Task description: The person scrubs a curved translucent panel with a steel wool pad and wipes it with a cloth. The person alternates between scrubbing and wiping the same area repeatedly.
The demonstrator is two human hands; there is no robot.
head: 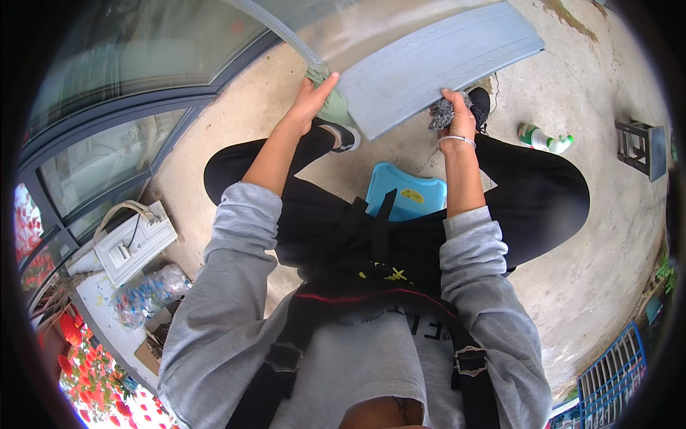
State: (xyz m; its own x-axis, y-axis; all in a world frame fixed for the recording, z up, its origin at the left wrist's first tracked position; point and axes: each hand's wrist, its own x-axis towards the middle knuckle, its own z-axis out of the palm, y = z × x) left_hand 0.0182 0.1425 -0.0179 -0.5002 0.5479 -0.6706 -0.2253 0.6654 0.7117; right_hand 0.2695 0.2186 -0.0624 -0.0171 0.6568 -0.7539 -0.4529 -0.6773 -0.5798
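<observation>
A long grey-blue panel with embossed wavy lines lies tilted in front of me, joined to a clear transparent sheet with a grey edge strip. My left hand presses a green cloth against the panel's left end, thumb stretched along it. At the panel's near edge, my right hand grips a grey metal scouring pad; its thumb tip touches the edge. Between my legs a light-blue plastic stool stands below the panel.
A spray bottle lies on the concrete floor at the right, with a small dark stool beyond it. Glazed framed doors and a white appliance are at the left. A blue wire basket is at lower right.
</observation>
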